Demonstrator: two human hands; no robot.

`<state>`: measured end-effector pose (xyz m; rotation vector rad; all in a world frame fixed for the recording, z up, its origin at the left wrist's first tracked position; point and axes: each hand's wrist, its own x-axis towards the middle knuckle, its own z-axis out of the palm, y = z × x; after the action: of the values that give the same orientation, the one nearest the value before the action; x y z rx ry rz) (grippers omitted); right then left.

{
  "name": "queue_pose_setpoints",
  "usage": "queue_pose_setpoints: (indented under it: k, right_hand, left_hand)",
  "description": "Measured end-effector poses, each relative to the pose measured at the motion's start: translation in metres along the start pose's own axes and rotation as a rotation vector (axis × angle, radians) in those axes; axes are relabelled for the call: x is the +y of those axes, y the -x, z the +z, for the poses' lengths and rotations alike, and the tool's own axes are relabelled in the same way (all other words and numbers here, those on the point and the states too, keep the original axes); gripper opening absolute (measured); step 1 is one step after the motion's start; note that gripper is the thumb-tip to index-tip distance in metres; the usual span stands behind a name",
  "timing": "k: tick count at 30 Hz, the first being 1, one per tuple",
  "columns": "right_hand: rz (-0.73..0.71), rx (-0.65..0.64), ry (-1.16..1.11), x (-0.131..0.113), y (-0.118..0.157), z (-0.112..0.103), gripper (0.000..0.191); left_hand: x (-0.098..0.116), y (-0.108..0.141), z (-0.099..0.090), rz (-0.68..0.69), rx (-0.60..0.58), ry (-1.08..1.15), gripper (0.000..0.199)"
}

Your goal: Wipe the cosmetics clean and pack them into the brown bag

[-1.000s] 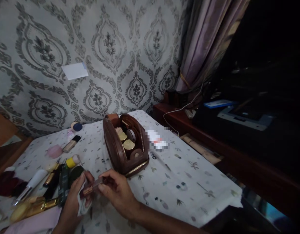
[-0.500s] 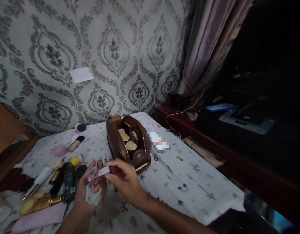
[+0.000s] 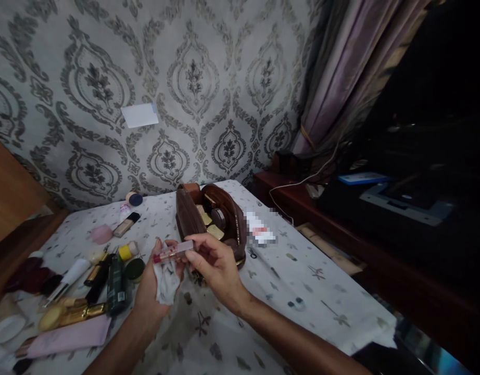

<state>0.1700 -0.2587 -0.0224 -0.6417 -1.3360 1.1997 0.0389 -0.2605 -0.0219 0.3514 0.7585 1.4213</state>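
A clear lip gloss tube (image 3: 170, 253) with a pale cap and a reddish end lies across the front of my hands. My right hand (image 3: 218, 263) pinches it by the cap between thumb and fingers. Bunched in my left hand (image 3: 154, 286) is a white wipe (image 3: 167, 284), just under the tube; the fingers curl behind both. Whether the wipe touches the tube I cannot tell. Right behind my hands stands a brown cosmetic bag (image 3: 187, 211), unzipped, with gold-coloured pieces (image 3: 215, 232) and a round compact (image 3: 218, 217) inside.
On the left of the patterned cloth (image 3: 302, 307) lie a pink tube (image 3: 70, 337), a dark green bottle (image 3: 116, 286), a yellow-banded jar (image 3: 127, 251) and several other cosmetics. A blurred white packet (image 3: 260, 229) lies right of the bag. A dark red ledge (image 3: 271, 185) runs along the right.
The lip gloss tube has tilted and the white wipe now hangs more visibly below it. My hands have moved slightly right in view, as has the whole scene.
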Motion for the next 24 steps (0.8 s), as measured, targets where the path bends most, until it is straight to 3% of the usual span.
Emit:
queue_pose_setpoints:
  k: [3,8,11,14,16,19,24]
  right_hand:
    - [-0.027,0.089,0.0,0.003,-0.005,-0.002,0.03]
    - [0.028,0.171,-0.151,0.009,-0.013,0.001,0.029]
    - [0.018,0.201,-0.193,0.008,-0.016,0.011,0.027]
    - [-0.04,0.169,-0.223,0.004,-0.019,0.026,0.025]
    - [-0.126,0.156,-0.169,0.001,-0.02,0.034,0.022]
    - [-0.272,0.15,-0.023,-0.003,-0.023,0.038,0.017]
    - [-0.363,0.125,0.115,-0.005,-0.027,0.034,0.018]
  left_hand:
    - [0.002,-0.004,0.004,0.036,0.119,0.055,0.035]
    - [0.014,-0.013,0.004,0.242,0.163,-0.05,0.025]
    - [0.016,-0.01,0.007,0.618,0.101,-0.279,0.016]
    - [0.014,-0.003,0.014,1.182,0.011,-0.747,0.021]
    - [0.013,0.001,0.018,1.385,-0.052,-1.04,0.021]
    - [0.014,0.003,0.021,1.429,-0.103,-1.215,0.025]
    - [0.019,0.001,0.022,1.371,-0.104,-1.171,0.026]
